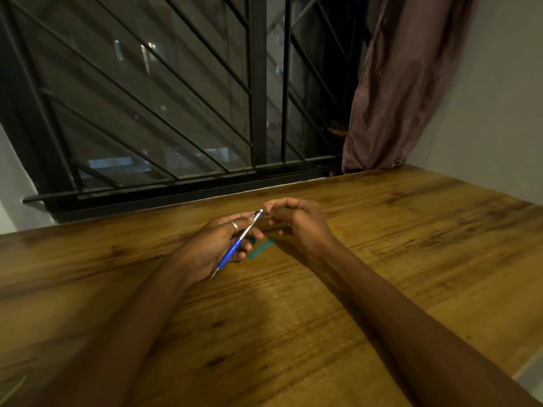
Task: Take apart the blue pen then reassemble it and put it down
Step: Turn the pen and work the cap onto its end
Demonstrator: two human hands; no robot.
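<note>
Your left hand (217,242) grips the blue pen (238,243) around its blue lower barrel, fingers curled round it, above the wooden table (382,259). The pen's long axis runs on a slant. Its pointed writing tip comes back toward you and to the left, past the heel of that hand. Its silver upper half and pale top end point away from you and to the right.

Your right hand (296,221) sits just beside that top end. Its fingers are curled and its thumb and forefinger are drawn together at the pen's cap. The blur hides whether they already pinch the cap, hold some small loose piece, or hold nothing.

So the end to work on is the far one, and your right hand is the nearer to it. As I judge it, any pull or twist should follow the pen's slant, away from the left hand.

A flat green strip (261,249) lies on the table just beyond the pen's middle, under your fingers.
</note>
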